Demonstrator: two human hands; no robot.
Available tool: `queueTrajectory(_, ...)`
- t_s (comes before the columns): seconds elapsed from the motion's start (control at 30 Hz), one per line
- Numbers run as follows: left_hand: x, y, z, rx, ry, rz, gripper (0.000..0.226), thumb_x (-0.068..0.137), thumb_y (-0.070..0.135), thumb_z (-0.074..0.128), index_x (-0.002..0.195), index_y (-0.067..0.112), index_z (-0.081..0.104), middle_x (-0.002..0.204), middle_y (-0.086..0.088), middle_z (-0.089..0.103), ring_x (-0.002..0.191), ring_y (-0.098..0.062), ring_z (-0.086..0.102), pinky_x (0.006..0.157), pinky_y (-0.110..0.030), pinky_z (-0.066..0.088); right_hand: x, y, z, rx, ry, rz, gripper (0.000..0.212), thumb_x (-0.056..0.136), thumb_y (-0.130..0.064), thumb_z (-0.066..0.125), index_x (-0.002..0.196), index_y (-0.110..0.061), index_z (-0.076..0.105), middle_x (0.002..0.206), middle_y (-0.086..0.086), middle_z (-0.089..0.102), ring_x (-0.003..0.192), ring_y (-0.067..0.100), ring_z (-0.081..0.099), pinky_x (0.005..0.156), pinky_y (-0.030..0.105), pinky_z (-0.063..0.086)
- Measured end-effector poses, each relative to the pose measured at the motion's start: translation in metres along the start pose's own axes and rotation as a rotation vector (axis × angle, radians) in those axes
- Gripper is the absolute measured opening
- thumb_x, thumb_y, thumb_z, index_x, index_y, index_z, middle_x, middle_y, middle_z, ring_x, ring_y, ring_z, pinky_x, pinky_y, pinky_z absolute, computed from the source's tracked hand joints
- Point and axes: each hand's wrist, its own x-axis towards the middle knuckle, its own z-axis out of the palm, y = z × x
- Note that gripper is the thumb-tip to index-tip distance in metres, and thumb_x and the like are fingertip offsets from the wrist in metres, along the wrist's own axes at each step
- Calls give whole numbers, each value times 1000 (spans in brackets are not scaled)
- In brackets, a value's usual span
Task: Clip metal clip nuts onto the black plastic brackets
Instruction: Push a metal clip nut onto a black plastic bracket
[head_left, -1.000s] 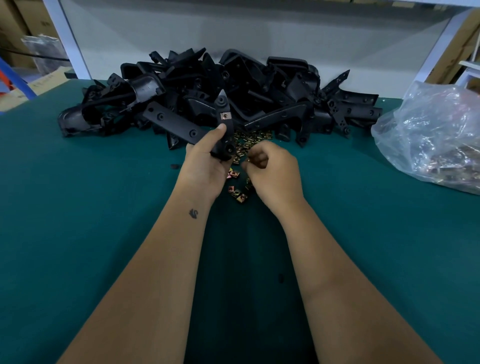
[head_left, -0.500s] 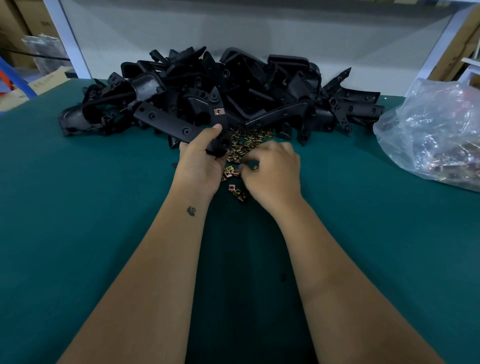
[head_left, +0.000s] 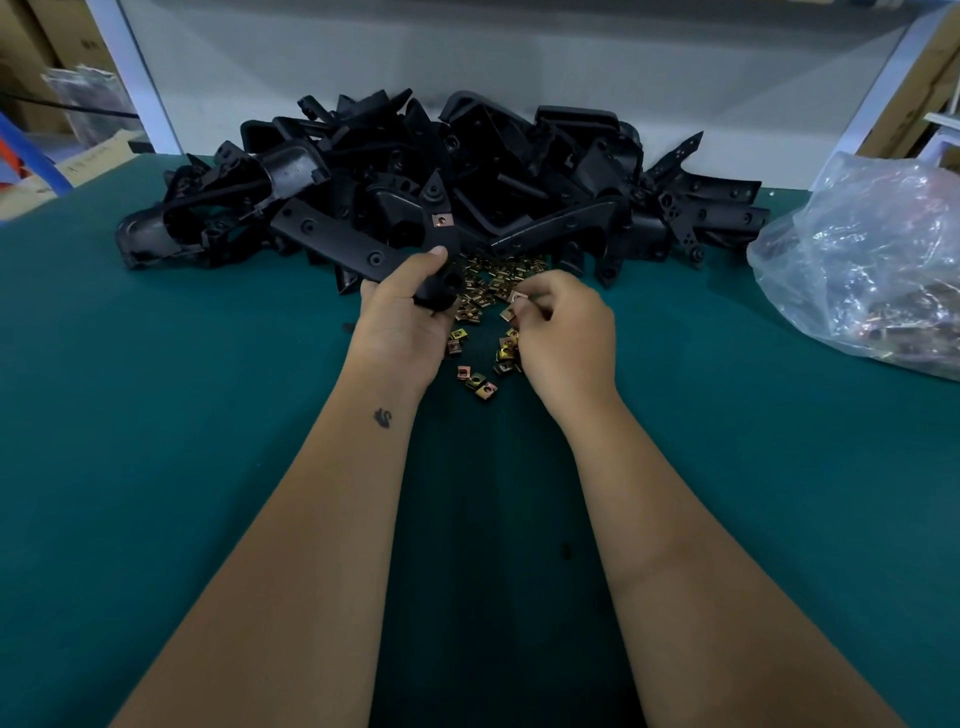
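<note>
Since a second ago, both hands have dropped toward the desk (head_left: 156, 467): my right hand (head_left: 563, 332) has gone down into the loose clip nuts (head_left: 485, 291) and now pinches one clip nut (head_left: 517, 297) between thumb and fingertips, lifted just clear of the scatter. My left hand (head_left: 402, 317) grips the black bracket (head_left: 400, 244) by its lower end, fingers curled round it, long arm slanting up-left. One clip nut (head_left: 441, 221) is already seated on the bracket's upper tab. Pile of brackets (head_left: 467, 171) lies behind; plastic bag (head_left: 872, 260) off to the right. Judgement on the step: turn the pinched nut so its open mouth faces the next bare tab, hold the bracket steady, slide on square until the holes line up. A skewed start would likely jam or spring off.
</note>
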Motion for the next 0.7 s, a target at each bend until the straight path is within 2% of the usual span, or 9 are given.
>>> queueTrajectory(0.07,0,0,-1,-10,2,-5,39,90,0,64,123,11,46,110,-7,61,90,-16,59,63,-21,52,-1,0,0,39,10,3,10,96,-13,59,95,-21,63,85,-14,64,70,-10,59,61,5,42)
queueTrajectory(0.13,0,0,-1,-2,-3,-11,41,90,1,64,126,10,46,109,-7,61,90,-16,60,64,-21,53,-2,-2,-1,65,43,-19,12,95,-12,60,92,-24,60,87,-16,61,85,-1,58,70,9,40)
queueTrajectory(0.2,-1,-2,0,11,-30,-14,41,91,0,63,126,10,46,108,-7,63,90,-16,62,62,-22,54,-2,-5,-1,120,68,-33,12,93,-11,61,92,-23,62,93,-11,64,94,6,58,78,15,43)
queueTrajectory(0.3,-2,-3,1,34,-84,-10,35,91,-4,59,117,12,43,96,-4,63,83,-15,62,60,-21,53,-1,-9,-6,396,67,76,13,92,-6,63,91,-19,67,85,-1,70,78,6,66,75,20,52)
queueTrajectory(0.37,-3,-2,0,32,-141,-23,32,91,-6,55,114,12,39,90,-4,61,80,-15,61,61,-22,53,0,-10,-8,571,35,155,15,91,-3,65,92,-18,69,81,1,71,72,6,66,70,20,54)
queueTrajectory(0.43,-4,-2,-2,18,-201,-48,26,92,-6,51,108,10,40,87,-5,59,78,-16,60,63,-24,54,1,-11,-9,671,15,199,15,89,0,66,95,-13,70,80,1,71,70,7,67,67,19,53)
queueTrajectory(0.5,-5,-1,-2,-1,-231,-67,18,92,-7,48,95,10,45,83,-6,55,77,-17,58,67,-26,54,2,-11,-10,736,10,230,13,89,0,67,98,-7,72,78,1,71,68,7,67,66,19,53)
queueTrajectory(0.57,-5,-1,-3,-21,-233,-76,19,92,-7,48,86,11,46,80,-5,54,75,-17,58,71,-27,54,2,-11,-12,814,-14,263,12,89,-2,67,98,-9,72,76,2,72,66,9,67,64,21,54)
queueTrajectory(0.7,-5,-1,-4,-30,-243,-82,17,92,-7,48,96,10,46,86,-8,57,80,-18,60,74,-28,55,2,-11,-15,960,-50,283,13,91,0,63,94,-9,71,79,6,72,72,14,69,68,23,56)
